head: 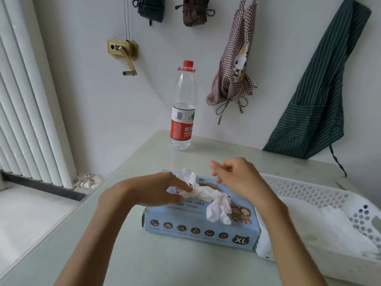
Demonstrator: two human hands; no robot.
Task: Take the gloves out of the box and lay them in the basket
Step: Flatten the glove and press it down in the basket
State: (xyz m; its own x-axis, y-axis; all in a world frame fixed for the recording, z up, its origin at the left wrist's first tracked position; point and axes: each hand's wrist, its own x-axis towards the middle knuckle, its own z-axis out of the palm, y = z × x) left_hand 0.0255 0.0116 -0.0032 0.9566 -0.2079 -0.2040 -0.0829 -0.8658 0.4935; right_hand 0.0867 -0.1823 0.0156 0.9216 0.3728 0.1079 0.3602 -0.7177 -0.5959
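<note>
Left hand [162,188] pinching white glove [208,196] atop box [198,230]

We count one glove box [201,230], one white basket [329,193], one water bottle [183,106], two aprons, and two hands.

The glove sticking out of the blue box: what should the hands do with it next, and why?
Probably pull the glove free with the left hand, whose fingers already pinch it, then carry it right to the basket. It trails from the box, partly out; the right hand hovers, holding nothing.
</note>
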